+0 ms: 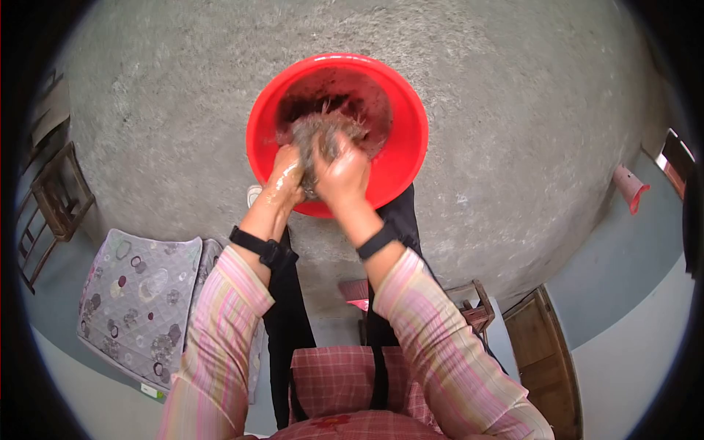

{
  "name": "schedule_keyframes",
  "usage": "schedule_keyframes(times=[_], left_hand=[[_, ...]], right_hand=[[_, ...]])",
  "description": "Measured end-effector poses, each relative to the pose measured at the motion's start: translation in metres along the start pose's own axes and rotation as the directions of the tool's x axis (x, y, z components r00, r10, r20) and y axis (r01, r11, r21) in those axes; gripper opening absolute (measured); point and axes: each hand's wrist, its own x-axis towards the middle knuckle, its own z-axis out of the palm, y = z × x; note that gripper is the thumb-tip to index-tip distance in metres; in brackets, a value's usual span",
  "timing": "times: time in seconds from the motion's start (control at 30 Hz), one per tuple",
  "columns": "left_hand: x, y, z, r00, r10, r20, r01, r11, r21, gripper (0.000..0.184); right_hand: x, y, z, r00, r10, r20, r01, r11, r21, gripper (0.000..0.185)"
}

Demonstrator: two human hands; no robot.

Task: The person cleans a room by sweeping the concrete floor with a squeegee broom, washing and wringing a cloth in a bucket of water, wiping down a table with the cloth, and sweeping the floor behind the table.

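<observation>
A red plastic basin (408, 139) stands on the floor in front of me, with dark, dirty water in its far part. Over its near side I hold a wet, grey-brown stringy clump (311, 130), whose exact kind I cannot make out. My left hand (288, 173) is closed against the clump's left side, wet and shiny. From the right, my right hand (343, 171) grips the same clump, slightly blurred by motion. Some of the fingers are hidden behind the clump. Both wrists wear black straps.
Rough grey concrete floor (169, 110) surrounds the basin. A patterned folded mattress (139, 301) lies at lower left, below a wooden chair (62, 194). A pink bin (629, 187) is by the right wall, a wooden door (543, 359) at lower right. Behind my legs is a pink broom (354, 293).
</observation>
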Motion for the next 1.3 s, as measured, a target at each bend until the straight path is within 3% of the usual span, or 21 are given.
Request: schedule_keyframes(times=[0.03, 0.1, 0.23, 0.3, 0.37, 0.43, 0.47, 0.5, 0.57, 0.63, 0.67, 0.7, 0.77, 0.83, 0.9, 1.0, 1.03, 1.1, 1.17, 1.2, 1.3], left_hand=[[0.004, -0.002, -0.005, 0.997, -0.003, 0.079, 0.011, 0.996, -0.093, 0.028], [-0.006, -0.007, 0.004, 0.981, 0.176, 0.086, -0.160, 0.974, -0.163, 0.028], [-0.003, -0.002, -0.001, 0.958, 0.267, 0.101, -0.255, 0.960, -0.117, 0.050], [-0.023, 0.001, 0.005, 0.987, 0.155, -0.041, -0.158, 0.984, -0.086, 0.072], [-0.019, -0.003, -0.005, 0.991, 0.132, -0.006, -0.132, 0.989, -0.061, 0.083], [-0.025, -0.004, -0.006, 0.998, 0.052, -0.021, -0.051, 0.998, 0.028, 0.086], [-0.024, -0.008, -0.007, 0.999, 0.048, -0.020, -0.047, 0.998, 0.030, 0.086], [-0.021, -0.010, -0.008, 0.996, -0.075, -0.041, 0.078, 0.995, 0.064, 0.087], [-0.019, -0.013, -0.012, 0.979, -0.195, -0.067, 0.200, 0.975, 0.094, 0.089], [-0.018, -0.007, -0.008, 0.927, -0.336, 0.167, 0.344, 0.939, -0.018, 0.071], [0.007, -0.018, -0.015, 0.876, -0.307, 0.372, 0.349, 0.936, -0.051, 0.044], [0.010, -0.014, -0.015, 0.863, -0.394, 0.315, 0.426, 0.904, -0.036, 0.025], [0.000, -0.006, -0.003, 0.873, -0.432, 0.225, 0.397, 0.899, 0.185, 0.020], [-0.012, 0.002, 0.008, 0.888, -0.437, 0.144, 0.399, 0.887, 0.234, 0.020], [-0.021, 0.006, 0.014, 0.897, -0.438, 0.053, 0.408, 0.869, 0.281, 0.020], [-0.023, 0.011, 0.015, 0.942, -0.334, -0.022, 0.331, 0.917, 0.222, 0.019], [-0.035, 0.016, 0.019, 0.970, -0.237, -0.045, 0.239, 0.916, 0.321, 0.023], [-0.053, 0.021, 0.022, 0.989, -0.138, -0.055, 0.148, 0.895, 0.422, 0.027], [-0.067, 0.025, 0.018, 0.986, -0.141, 0.088, 0.135, 0.989, 0.062, 0.041], [-0.071, 0.028, 0.017, 0.934, -0.200, 0.295, 0.229, 0.971, -0.067, 0.054], [-0.103, 0.047, 0.022, 0.852, -0.219, 0.476, 0.280, 0.958, -0.062, 0.051]], right_hand=[[0.018, 0.012, -0.001, 0.997, 0.078, -0.015, -0.079, 0.986, -0.145, 0.040], [0.051, 0.043, 0.000, 0.985, 0.164, 0.050, -0.140, 0.939, -0.315, 0.043], [0.077, 0.054, 0.011, 0.970, 0.219, 0.107, -0.164, 0.911, -0.378, 0.040], [0.068, 0.079, 0.018, 0.983, 0.068, -0.168, -0.126, 0.921, -0.369, 0.043], [0.061, 0.090, 0.027, 0.981, 0.165, -0.101, -0.192, 0.894, -0.405, 0.049], [0.047, 0.094, 0.029, 0.941, 0.321, 0.108, -0.208, 0.799, -0.565, 0.059], [0.037, 0.096, 0.027, 0.837, 0.438, 0.328, -0.154, 0.763, -0.628, 0.064], [0.046, 0.097, 0.029, 0.629, 0.604, 0.489, -0.179, 0.725, -0.665, 0.063], [0.024, 0.099, 0.027, 0.647, 0.419, 0.637, -0.217, 0.902, -0.372, 0.054], [-0.013, 0.054, -0.005, 0.765, 0.215, 0.607, -0.251, 0.968, -0.027, 0.046], [-0.041, 0.021, -0.034, 0.820, 0.073, 0.567, -0.148, 0.985, 0.088, 0.043], [-0.067, -0.008, -0.057, 0.855, -0.064, 0.514, -0.044, 0.980, 0.196, 0.041], [-0.091, -0.043, -0.086, 0.846, -0.168, 0.506, 0.040, 0.966, 0.255, 0.039], [-0.109, -0.070, -0.101, 0.861, -0.196, 0.470, -0.025, 0.906, 0.423, 0.028], [-0.112, -0.094, -0.125, 0.879, -0.224, 0.421, 0.021, 0.900, 0.435, 0.030], [-0.102, -0.097, -0.138, 0.868, -0.268, 0.418, 0.022, 0.861, 0.508, 0.033], [-0.094, -0.100, -0.143, 0.869, -0.271, 0.415, 0.023, 0.859, 0.512, 0.033], [-0.066, -0.106, -0.151, 0.945, -0.058, 0.323, -0.180, 0.733, 0.656, 0.028], [-0.026, -0.069, -0.134, 0.987, -0.069, 0.143, -0.039, 0.766, 0.642, 0.027], [-0.004, -0.057, -0.129, 0.993, -0.011, 0.114, -0.061, 0.794, 0.605, 0.028], [0.042, 0.002, -0.084, 0.988, 0.108, 0.110, -0.154, 0.753, 0.640, 0.029]])
